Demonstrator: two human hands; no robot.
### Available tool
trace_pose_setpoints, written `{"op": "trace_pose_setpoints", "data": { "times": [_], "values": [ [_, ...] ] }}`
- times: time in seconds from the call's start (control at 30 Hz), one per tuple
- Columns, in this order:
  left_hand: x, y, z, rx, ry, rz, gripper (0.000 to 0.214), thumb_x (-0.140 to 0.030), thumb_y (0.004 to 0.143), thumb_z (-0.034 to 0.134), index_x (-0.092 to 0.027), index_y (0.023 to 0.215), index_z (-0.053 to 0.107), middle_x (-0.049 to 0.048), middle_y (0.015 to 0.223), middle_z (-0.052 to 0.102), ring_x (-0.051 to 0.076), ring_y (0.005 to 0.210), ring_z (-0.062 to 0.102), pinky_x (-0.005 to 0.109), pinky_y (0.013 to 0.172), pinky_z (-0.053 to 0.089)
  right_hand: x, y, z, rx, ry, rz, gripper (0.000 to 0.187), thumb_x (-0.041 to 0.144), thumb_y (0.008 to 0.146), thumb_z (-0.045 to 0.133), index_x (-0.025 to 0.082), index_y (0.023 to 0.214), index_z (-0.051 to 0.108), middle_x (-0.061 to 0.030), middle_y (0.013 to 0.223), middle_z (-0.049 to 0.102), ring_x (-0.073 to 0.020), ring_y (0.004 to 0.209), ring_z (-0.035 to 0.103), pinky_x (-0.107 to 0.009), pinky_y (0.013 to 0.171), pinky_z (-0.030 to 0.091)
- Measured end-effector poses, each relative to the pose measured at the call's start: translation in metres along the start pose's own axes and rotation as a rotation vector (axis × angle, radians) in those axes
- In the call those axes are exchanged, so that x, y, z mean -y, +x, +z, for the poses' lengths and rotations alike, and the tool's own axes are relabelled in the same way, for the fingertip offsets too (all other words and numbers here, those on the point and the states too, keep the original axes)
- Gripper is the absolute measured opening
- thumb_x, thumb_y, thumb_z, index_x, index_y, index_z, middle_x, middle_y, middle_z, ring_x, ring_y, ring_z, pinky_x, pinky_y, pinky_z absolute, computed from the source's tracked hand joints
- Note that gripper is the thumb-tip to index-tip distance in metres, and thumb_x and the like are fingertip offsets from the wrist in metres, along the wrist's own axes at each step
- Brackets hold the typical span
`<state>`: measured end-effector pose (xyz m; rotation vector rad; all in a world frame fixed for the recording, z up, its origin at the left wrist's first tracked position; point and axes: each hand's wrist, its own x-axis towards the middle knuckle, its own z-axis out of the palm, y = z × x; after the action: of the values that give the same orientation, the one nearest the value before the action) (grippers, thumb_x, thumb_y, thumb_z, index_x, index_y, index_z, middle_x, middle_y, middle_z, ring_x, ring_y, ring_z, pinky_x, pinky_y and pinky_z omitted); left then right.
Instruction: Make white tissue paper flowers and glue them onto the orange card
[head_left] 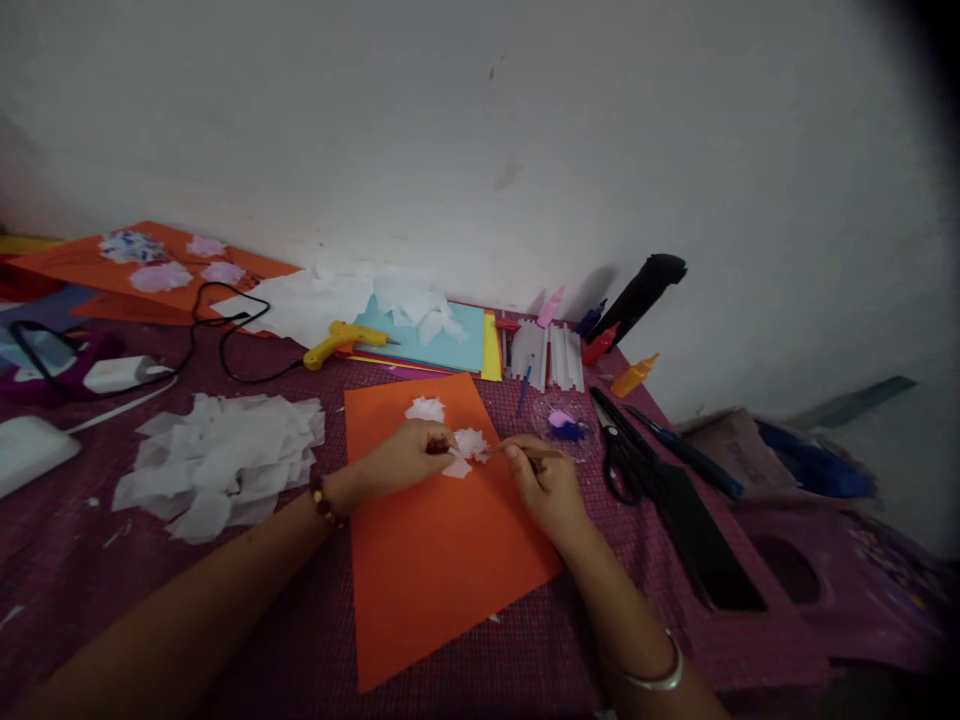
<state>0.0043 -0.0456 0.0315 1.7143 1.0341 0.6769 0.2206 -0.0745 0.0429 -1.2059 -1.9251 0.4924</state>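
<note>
On an orange sheet (435, 560), long axis running away, left hand (411, 452) pinching white paper (457, 465), right hand (551, 492) grip unclear

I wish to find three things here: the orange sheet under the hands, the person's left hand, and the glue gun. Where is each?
Orange sheet (439, 545): head view, bare lower middle.
Left hand (409, 452): head view, back of the hand.
Glue gun (351, 334): head view, yellow body.

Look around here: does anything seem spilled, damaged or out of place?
Nothing serious stands out. A few stray white scraps lie loose on the cloth, apart from the pile of white paper, so they look dropped. Above, a faint smudge marks the pale wall.
</note>
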Motion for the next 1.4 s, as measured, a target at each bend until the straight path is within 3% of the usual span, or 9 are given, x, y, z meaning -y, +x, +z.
{"op": "trace_pose_setpoints", "data": {
  "times": [0.2, 0.43, 0.53, 0.7, 0.83, 1.07, 1.3, 1.4],
  "values": [
    [0.01, 0.005, 0.02, -0.099, 0.148, 0.077, 0.005, -0.016, 0.072, 0.051, -0.019, 0.067, 0.052, -0.0026, 0.065, 0.052, 0.012, 0.059, 0.042, 0.023, 0.055, 0.028, -0.003, 0.002, 0.002, 0.021, 0.033, -0.01, 0.031, 0.029, 0.093, 0.044, 0.02, 0.079, 0.07, -0.0077, 0.087, 0.073, -0.0198, 0.079, 0.068, -0.031, 0.071, 0.051],
    [0.008, 0.01, 0.019, -0.172, 0.282, 0.069, 0.007, -0.015, 0.072, 0.053, -0.018, 0.066, 0.052, -0.0016, 0.064, 0.053, 0.013, 0.06, 0.045, 0.024, 0.055, 0.027, 0.002, -0.004, -0.006, -0.073, 0.129, 0.039, 0.031, 0.031, 0.094, 0.041, 0.019, 0.078, 0.064, -0.0038, 0.071, 0.067, -0.0155, 0.061, 0.062, -0.026, 0.055, 0.045],
    [0.006, 0.009, 0.019, -0.181, 0.274, 0.054, 0.006, -0.016, 0.073, 0.054, -0.018, 0.067, 0.054, -0.0011, 0.066, 0.054, 0.014, 0.061, 0.047, 0.025, 0.056, 0.027, 0.005, -0.007, -0.005, -0.063, 0.172, 0.021, 0.033, 0.032, 0.095, 0.04, 0.019, 0.077, 0.064, -0.0027, 0.066, 0.064, -0.0145, 0.056, 0.059, -0.025, 0.052, 0.042],
    [0.006, 0.008, 0.02, -0.169, 0.232, 0.061, 0.005, -0.016, 0.073, 0.056, -0.017, 0.068, 0.056, -0.0007, 0.068, 0.057, 0.014, 0.063, 0.048, 0.026, 0.057, 0.03, 0.006, -0.008, 0.006, 0.03, 0.122, -0.043, 0.032, 0.029, 0.094, 0.042, 0.021, 0.074, 0.065, -0.0037, 0.073, 0.067, -0.0159, 0.063, 0.062, -0.027, 0.06, 0.047],
    [0.006, 0.008, 0.02, -0.183, 0.196, 0.071, 0.005, -0.019, 0.074, 0.056, -0.018, 0.069, 0.056, -0.0007, 0.067, 0.056, 0.014, 0.062, 0.046, 0.027, 0.057, 0.03, 0.005, -0.007, 0.012, 0.078, 0.066, -0.065, 0.026, 0.028, 0.093, 0.044, 0.021, 0.085, 0.067, -0.0052, 0.081, 0.07, -0.0179, 0.072, 0.065, -0.029, 0.067, 0.05],
    [0.012, 0.012, 0.011, -0.418, 0.011, 0.068, 0.009, -0.018, 0.078, 0.046, -0.018, 0.069, 0.048, -0.0019, 0.068, 0.049, 0.013, 0.065, 0.044, 0.025, 0.061, 0.034, 0.001, -0.008, 0.016, 0.104, 0.089, -0.109, 0.022, 0.024, 0.093, 0.045, 0.023, 0.092, 0.067, -0.0054, 0.088, 0.071, -0.0183, 0.082, 0.067, -0.029, 0.073, 0.051],
    [0.018, 0.013, 0.01, -0.397, 0.101, 0.041, 0.01, -0.014, 0.074, 0.045, -0.019, 0.066, 0.045, -0.0014, 0.066, 0.05, 0.013, 0.064, 0.044, 0.026, 0.059, 0.033, 0.001, -0.009, 0.018, 0.158, 0.051, -0.149, 0.022, 0.022, 0.093, 0.045, 0.024, 0.096, 0.066, -0.0064, 0.092, 0.069, -0.0189, 0.084, 0.065, -0.031, 0.075, 0.049],
    [0.019, 0.014, 0.01, -0.397, 0.097, 0.05, 0.009, -0.014, 0.074, 0.045, -0.019, 0.066, 0.046, -0.0012, 0.067, 0.05, 0.013, 0.063, 0.045, 0.025, 0.059, 0.033, 0.004, -0.01, 0.015, 0.102, 0.093, -0.106, 0.022, 0.023, 0.093, 0.044, 0.023, 0.094, 0.066, -0.0053, 0.086, 0.068, -0.0182, 0.079, 0.064, -0.029, 0.07, 0.048]
  ]
}}
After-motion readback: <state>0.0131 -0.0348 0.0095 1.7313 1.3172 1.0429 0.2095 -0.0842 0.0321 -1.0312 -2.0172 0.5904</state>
